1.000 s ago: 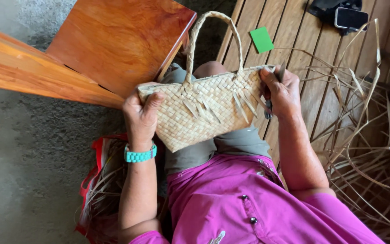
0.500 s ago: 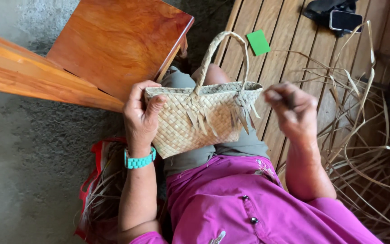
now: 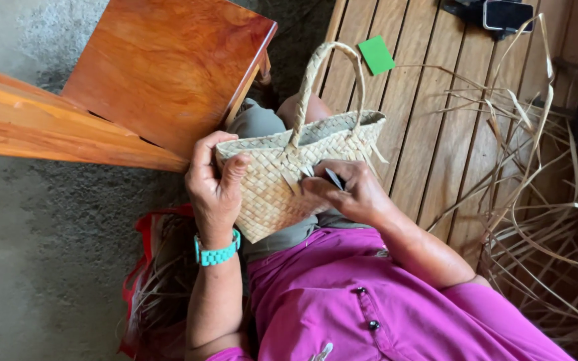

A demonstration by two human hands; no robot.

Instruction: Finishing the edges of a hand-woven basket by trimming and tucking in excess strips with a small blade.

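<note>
Two hands are on one small woven basket [image 3: 282, 184], which rests on our lap against the grey shorts. Over on the left sits the polished wooden bench [image 3: 162, 67], with a red bag [image 3: 143, 230] on the concrete below. Our left hand [image 3: 214, 184] is curled shut over the basket's near corner, thumb on the rim, likely steadying it. Our right hand [image 3: 349, 190] lies closed against the weave, pinching a thin dark tool [image 3: 334, 178] between the fingers near the loose strip ends. Further right, the slatted floor [image 3: 429, 120] holds a green card [image 3: 376, 55] and a tangle of dried strips [image 3: 543, 200].
</note>
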